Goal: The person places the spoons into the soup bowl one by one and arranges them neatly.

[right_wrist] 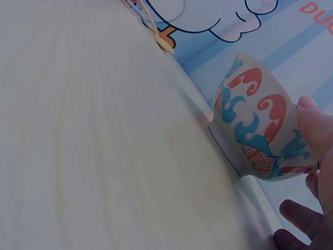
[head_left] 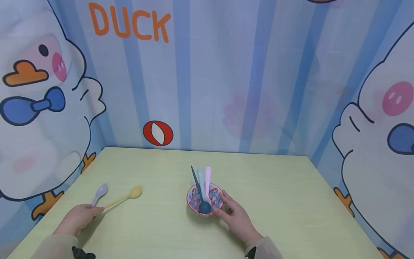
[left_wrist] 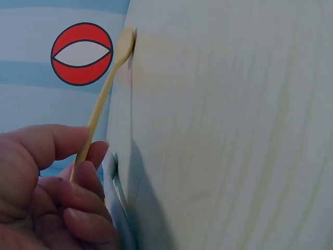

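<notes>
On the left side of the table, my left hand pinches the handle of a yellow spoon between thumb and fingers. The spoon's bowl end points away to the right, close over the tabletop in the left wrist view. Just beyond that hand lies a lavender spoon, its handle end partly hidden. My right hand holds a small patterned bowl by its right side, thumb at the rim. The bowl stands upright on the table. Leaning inside are a dark teal spoon, a light blue spoon and a pink spoon.
The pale wood-grain table ends at a striped blue curtain printed with ducks, a ball and lettering. Curtain panels also flank the table at left and right. Bare tabletop lies between the yellow spoon and the bowl.
</notes>
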Available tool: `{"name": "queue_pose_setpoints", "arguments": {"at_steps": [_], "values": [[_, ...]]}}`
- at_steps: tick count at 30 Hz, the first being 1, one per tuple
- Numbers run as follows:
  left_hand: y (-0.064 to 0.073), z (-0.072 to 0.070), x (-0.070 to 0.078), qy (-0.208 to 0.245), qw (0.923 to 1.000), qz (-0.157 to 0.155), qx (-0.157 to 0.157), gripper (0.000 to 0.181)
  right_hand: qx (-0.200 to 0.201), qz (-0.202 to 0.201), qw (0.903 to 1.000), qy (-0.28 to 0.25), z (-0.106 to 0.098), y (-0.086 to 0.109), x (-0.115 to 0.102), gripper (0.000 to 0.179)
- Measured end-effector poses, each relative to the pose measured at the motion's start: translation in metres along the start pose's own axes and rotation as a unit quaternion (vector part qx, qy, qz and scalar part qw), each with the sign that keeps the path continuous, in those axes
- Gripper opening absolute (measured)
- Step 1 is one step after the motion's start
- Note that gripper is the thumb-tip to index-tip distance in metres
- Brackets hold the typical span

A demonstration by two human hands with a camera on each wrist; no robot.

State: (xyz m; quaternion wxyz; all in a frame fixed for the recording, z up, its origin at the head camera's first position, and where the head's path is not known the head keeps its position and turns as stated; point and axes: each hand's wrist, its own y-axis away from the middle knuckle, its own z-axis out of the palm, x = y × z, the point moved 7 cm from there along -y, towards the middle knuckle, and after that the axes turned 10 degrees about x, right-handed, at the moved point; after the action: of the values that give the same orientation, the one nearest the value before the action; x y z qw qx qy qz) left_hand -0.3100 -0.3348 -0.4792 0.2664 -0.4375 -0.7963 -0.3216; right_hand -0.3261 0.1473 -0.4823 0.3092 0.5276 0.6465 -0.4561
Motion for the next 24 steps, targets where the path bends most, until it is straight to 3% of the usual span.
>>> {"name": "queue_pose_setpoints", "arguments": {"at_steps": [4,8,12,14,17,20,24], "values": [[0.002,-0.002,0.003,0.014,0.9997,0.016,-0.011,0.043,0.001,0.002,1.0,-0.001,0.0,0.0,0.001,0.061],[0.001,-0.004,0.002,0.056,0.9983,0.014,-0.011,0.037,0.001,0.003,1.0,0.002,0.0,0.0,0.001,0.061],[-0.003,-0.003,-0.002,0.112,0.9935,-0.022,-0.004,0.033,0.001,0.002,1.0,0.003,0.0,0.0,0.001,0.061],[-0.005,-0.001,-0.005,0.154,0.9868,-0.049,0.003,0.036,0.002,0.0,1.0,0.003,0.0,0.0,0.001,0.061],[-0.006,0.003,-0.008,0.237,0.9667,-0.095,0.014,0.043,0.001,0.0,1.0,0.002,0.0,0.0,0.001,0.061],[-0.004,0.007,-0.009,0.326,0.935,-0.138,0.027,0.041,0.001,0.002,1.0,0.0,0.0,0.0,0.001,0.061],[-0.001,0.011,-0.008,0.401,0.8985,-0.176,0.035,0.026,0.002,0.003,1.0,-0.001,0.0,0.0,0.001,0.061]]}}
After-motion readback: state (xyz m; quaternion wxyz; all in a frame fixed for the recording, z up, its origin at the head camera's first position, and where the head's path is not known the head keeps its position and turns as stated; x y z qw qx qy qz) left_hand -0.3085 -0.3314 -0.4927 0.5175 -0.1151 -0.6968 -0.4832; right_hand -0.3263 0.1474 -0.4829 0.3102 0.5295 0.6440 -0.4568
